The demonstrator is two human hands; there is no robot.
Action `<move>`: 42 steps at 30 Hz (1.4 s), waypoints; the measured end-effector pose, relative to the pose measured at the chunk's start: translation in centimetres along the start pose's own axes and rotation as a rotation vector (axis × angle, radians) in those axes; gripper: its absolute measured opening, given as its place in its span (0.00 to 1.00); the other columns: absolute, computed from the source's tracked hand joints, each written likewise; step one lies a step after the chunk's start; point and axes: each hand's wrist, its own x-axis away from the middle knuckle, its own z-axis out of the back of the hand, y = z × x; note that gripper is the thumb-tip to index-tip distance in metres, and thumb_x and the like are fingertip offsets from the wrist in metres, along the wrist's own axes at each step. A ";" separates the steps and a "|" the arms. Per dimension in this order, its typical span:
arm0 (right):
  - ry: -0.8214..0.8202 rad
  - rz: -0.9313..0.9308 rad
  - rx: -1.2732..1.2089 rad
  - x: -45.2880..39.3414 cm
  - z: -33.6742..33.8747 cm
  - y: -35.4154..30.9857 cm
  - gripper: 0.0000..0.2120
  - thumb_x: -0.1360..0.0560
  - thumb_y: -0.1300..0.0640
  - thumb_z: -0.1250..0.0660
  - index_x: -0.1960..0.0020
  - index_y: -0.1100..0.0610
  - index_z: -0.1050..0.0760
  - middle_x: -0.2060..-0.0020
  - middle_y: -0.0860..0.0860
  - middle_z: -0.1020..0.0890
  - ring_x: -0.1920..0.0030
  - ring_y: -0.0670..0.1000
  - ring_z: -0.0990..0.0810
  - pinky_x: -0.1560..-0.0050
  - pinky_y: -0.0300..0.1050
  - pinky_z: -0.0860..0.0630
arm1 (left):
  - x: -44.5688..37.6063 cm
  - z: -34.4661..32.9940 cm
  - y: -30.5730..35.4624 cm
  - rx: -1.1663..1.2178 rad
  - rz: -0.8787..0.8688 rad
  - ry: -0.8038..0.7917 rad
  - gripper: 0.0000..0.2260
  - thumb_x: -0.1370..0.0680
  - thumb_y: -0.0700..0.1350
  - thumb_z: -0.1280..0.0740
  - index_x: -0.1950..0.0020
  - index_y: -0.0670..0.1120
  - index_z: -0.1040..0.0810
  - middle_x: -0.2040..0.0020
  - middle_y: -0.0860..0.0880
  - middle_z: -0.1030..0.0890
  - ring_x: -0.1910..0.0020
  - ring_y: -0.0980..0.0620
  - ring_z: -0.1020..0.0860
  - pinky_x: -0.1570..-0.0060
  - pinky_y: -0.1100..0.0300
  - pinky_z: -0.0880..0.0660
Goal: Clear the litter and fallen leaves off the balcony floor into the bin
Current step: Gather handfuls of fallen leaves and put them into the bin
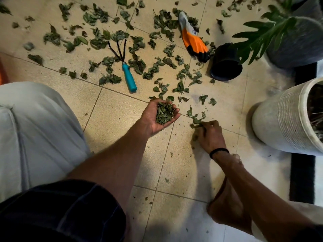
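Beige floor tiles (113, 109) spread out below me, thick with dry green leaves (97, 41) from nine o'clock round to one o'clock, thinning out close to my knees.

My left hand (160, 116) is cupped palm up, fingers curled round a heap of gathered leaves (164, 112). My right hand (210, 135) is palm down on the tile at about three o'clock of the left, fingers bent and pinching at a few more leaves (196, 122); how firmly it has them I cannot tell.

Risks, as I judge them: the left palm is already heaped, so adding more or tipping the wrist could spill crumbs back onto the floor. The bin is nowhere in view, so a long carry with an overfull hand looks chancy. The leaves seem brittle, and a hard squeeze would crumble them into bits that are harder to pick up. The hand rake (125, 67) with its teal handle and the orange glove (193, 39) lie among the leaves at twelve and one o'clock, and I could catch a finger on the rake's prongs while sweeping there.

Containers: a small black pot (225, 67) lies tipped on its side at one o'clock, its inside dark and unreadable. A white ribbed planter (283, 119) stands at three o'clock with dark soil and dry stems. A grey pot (300, 42) at two o'clock sits behind a green leafy plant (265, 30).
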 end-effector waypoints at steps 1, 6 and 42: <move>-0.008 0.010 0.016 1.0 -0.4 -0.5 0.19 0.18 0.47 0.39 0.32 0.56 0.24 0.37 0.58 0.28 0.38 0.61 0.28 0.43 0.52 0.25 | -0.1 -0.2 -0.2 -0.013 0.001 -0.001 0.08 0.21 0.44 0.37 0.54 0.42 0.20 0.56 0.42 0.19 0.53 0.43 0.18 0.37 0.47 0.22; 0.003 0.148 0.089 4.7 -2.9 -2.2 0.18 0.21 0.51 0.31 0.32 0.55 0.24 0.37 0.56 0.27 0.39 0.58 0.28 0.48 0.52 0.19 | -0.6 -0.7 -0.6 -0.047 0.003 -0.005 0.08 0.21 0.44 0.37 0.54 0.42 0.20 0.56 0.42 0.19 0.53 0.43 0.18 0.41 0.47 0.20; 0.237 -0.243 -0.631 -0.5 6.7 -8.3 0.12 0.23 0.65 0.31 0.55 0.49 0.18 0.54 0.50 0.14 0.56 0.51 0.13 0.50 0.53 0.15 | -0.7 -0.8 -0.9 -0.009 0.044 -0.157 0.08 0.19 0.43 0.36 0.46 0.42 0.20 0.46 0.42 0.19 0.43 0.42 0.19 0.41 0.43 0.20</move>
